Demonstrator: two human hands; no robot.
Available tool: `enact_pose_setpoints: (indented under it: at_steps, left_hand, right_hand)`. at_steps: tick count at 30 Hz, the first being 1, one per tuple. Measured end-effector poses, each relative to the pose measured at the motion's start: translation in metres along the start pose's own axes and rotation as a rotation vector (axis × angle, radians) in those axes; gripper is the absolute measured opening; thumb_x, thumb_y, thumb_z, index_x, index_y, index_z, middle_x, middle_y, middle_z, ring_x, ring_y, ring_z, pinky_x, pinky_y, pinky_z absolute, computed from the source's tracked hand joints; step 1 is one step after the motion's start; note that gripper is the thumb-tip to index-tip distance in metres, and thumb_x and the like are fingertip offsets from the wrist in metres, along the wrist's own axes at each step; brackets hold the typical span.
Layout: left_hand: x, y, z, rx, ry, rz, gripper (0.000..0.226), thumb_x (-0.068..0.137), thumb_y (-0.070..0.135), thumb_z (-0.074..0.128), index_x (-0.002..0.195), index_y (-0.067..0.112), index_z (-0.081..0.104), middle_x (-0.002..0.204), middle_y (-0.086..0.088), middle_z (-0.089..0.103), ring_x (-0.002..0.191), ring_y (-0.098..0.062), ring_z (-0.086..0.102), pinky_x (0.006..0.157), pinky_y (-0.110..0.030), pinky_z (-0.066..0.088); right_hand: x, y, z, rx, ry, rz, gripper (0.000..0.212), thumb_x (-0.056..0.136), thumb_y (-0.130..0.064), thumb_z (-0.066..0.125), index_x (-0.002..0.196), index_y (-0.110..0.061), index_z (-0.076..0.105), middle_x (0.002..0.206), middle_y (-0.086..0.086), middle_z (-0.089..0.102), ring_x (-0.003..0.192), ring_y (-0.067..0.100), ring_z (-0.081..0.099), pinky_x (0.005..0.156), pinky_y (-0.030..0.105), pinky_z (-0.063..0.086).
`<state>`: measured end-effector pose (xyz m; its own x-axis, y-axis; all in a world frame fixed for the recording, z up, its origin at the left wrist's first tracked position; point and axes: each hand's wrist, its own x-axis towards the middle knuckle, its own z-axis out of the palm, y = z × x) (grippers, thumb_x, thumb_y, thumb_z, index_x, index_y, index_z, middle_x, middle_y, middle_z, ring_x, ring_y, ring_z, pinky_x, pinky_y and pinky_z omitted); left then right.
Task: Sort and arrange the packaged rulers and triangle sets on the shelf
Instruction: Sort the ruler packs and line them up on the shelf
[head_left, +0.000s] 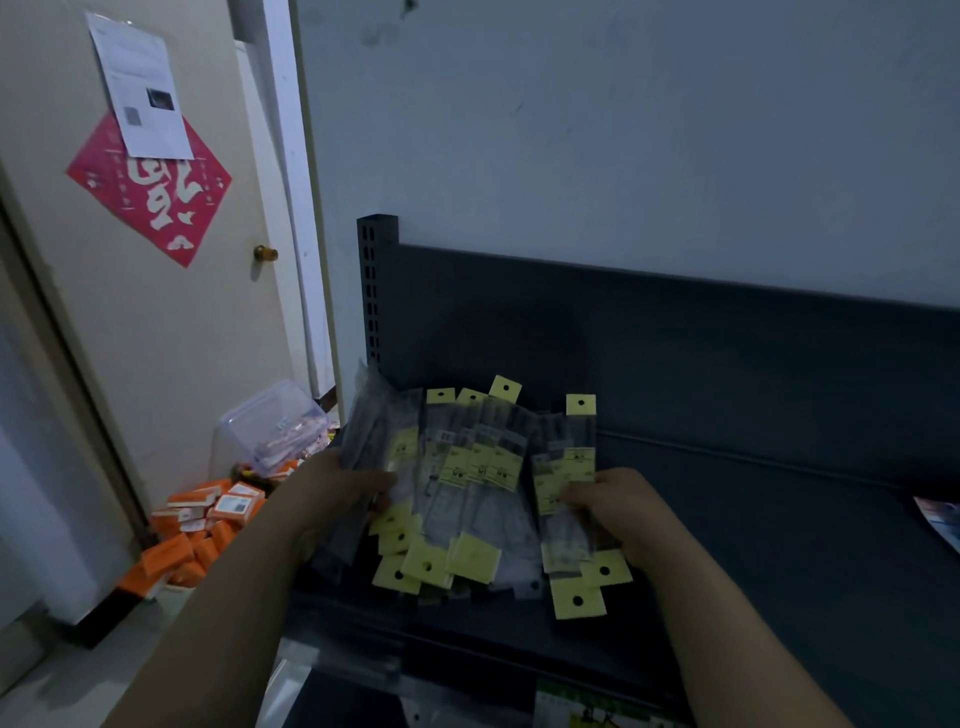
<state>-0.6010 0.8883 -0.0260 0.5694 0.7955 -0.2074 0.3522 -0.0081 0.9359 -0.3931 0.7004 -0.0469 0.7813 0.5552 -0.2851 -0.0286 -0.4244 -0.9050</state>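
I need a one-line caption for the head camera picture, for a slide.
Left hand and right hand hold fanned ruler packs with yellow header cards at a dark shelf.

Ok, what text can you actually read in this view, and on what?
"福", upside down, white on the red diamond poster on the door.
White sheet above it: print too small.
Yellow labels on the ruler packs: blurred.
Orange boxes on the floor: labels blurred.
Green tag at bottom edge: blurred.
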Motion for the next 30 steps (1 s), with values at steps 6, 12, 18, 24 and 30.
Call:
enact_pose_setpoints:
  at_steps: [6, 12, 18, 24, 30]
  left_hand:
    - [0.013, -0.003, -0.008, 0.006, -0.029, -0.012, 0.013, 0.08, 0.007, 0.072, 0.09, 0.0, 0.067, 0.068, -0.015, 0.072, 0.061, -0.026, 0.065, 0.066, -0.035, 0.056]
    - [0.023, -0.008, -0.02, 0.034, -0.051, -0.028, 0.02, 0.079, 0.013, 0.075, 0.095, 0.003, 0.068, 0.078, -0.017, 0.074, 0.082, -0.035, 0.069, 0.088, -0.05, 0.054]
    - [0.021, -0.007, -0.023, 0.05, -0.069, -0.018, 0.019, 0.081, 0.012, 0.073, 0.095, 0.0, 0.069, 0.079, -0.02, 0.073, 0.072, -0.031, 0.068, 0.076, -0.042, 0.056]
    - [0.02, -0.006, -0.027, 0.044, -0.089, -0.024, 0.025, 0.08, 0.015, 0.075, 0.102, 0.005, 0.068, 0.089, -0.017, 0.074, 0.086, -0.035, 0.07, 0.087, -0.048, 0.055]
    - [0.024, -0.002, -0.019, 0.141, -0.117, 0.01, 0.028, 0.078, 0.021, 0.076, 0.103, 0.013, 0.066, 0.095, -0.009, 0.073, 0.09, -0.027, 0.068, 0.091, -0.045, 0.053]
  right_hand:
    - [-0.003, -0.004, 0.007, 0.019, -0.033, -0.048, 0.013, 0.084, -0.004, 0.064, 0.083, 0.008, 0.068, 0.067, 0.012, 0.064, 0.05, 0.014, 0.06, 0.046, 0.019, 0.048]
    - [-0.008, -0.012, 0.021, 0.011, -0.067, -0.176, 0.01, 0.086, -0.008, 0.064, 0.084, -0.002, 0.072, 0.09, 0.014, 0.073, 0.072, 0.016, 0.066, 0.061, 0.023, 0.053]
    - [-0.012, -0.018, 0.041, -0.013, -0.189, -0.213, 0.016, 0.085, -0.001, 0.064, 0.089, -0.015, 0.071, 0.088, 0.003, 0.073, 0.078, 0.014, 0.068, 0.073, 0.027, 0.059]
    - [-0.012, -0.025, 0.051, -0.08, -0.239, -0.237, 0.022, 0.092, -0.008, 0.058, 0.112, -0.012, 0.065, 0.093, -0.003, 0.067, 0.079, 0.008, 0.064, 0.07, 0.018, 0.054]
    - [-0.014, -0.028, 0.052, -0.144, -0.234, -0.299, 0.03, 0.098, -0.01, 0.045, 0.121, -0.02, 0.061, 0.092, -0.001, 0.065, 0.074, 0.008, 0.057, 0.065, 0.018, 0.052]
